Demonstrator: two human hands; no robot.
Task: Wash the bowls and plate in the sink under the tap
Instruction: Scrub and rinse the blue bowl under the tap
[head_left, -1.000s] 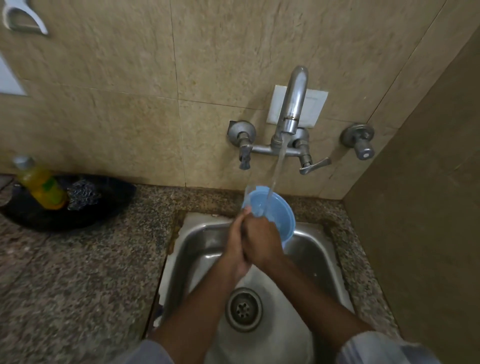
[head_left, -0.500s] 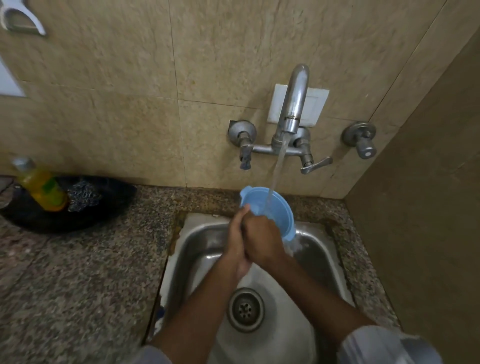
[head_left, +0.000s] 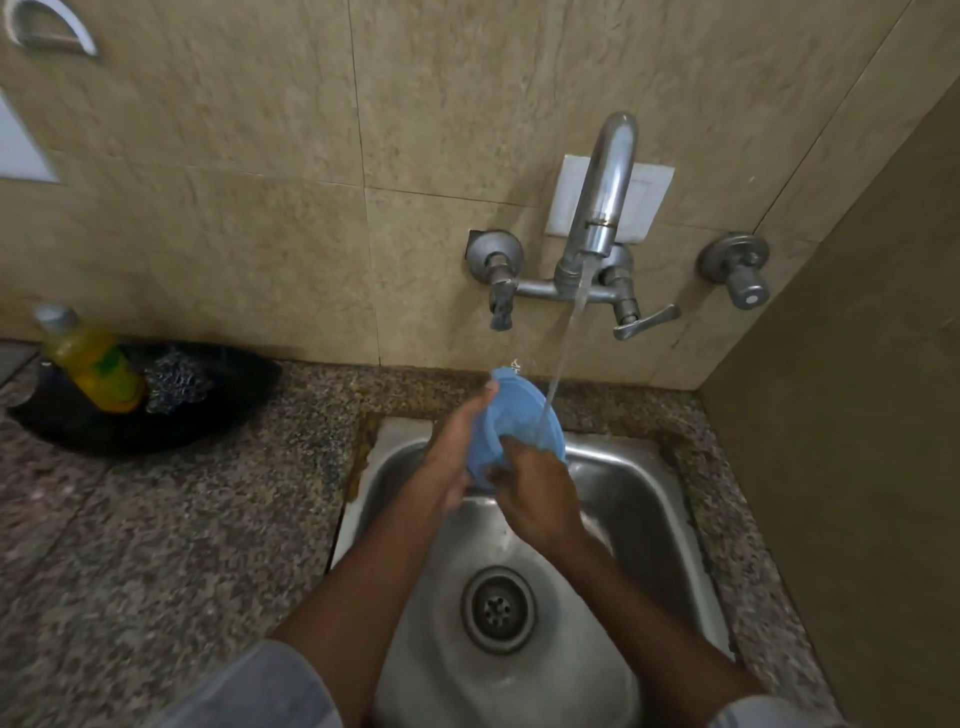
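The round blue plastic bowl (head_left: 519, 415) has turned since a second ago: its opening then faced up toward the stream, now its outside shows and the rim tips away toward the wall, so rinsing likely moves to the outer side. Round, no long axis. It sits over the steel sink (head_left: 644, 499) under the chrome tap (head_left: 605, 197). Left hand (head_left: 452, 457) grips its edge; right hand (head_left: 535, 493) curls over it, rubbing.

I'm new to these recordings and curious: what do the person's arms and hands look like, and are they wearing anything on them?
Both hands, the left hand and the right hand, are bare, with no gloves, rings or watch showing. The forearms are bare too. Pale grey-blue sleeves, the left sleeve and the right sleeve, show only at the picture's bottom edge.
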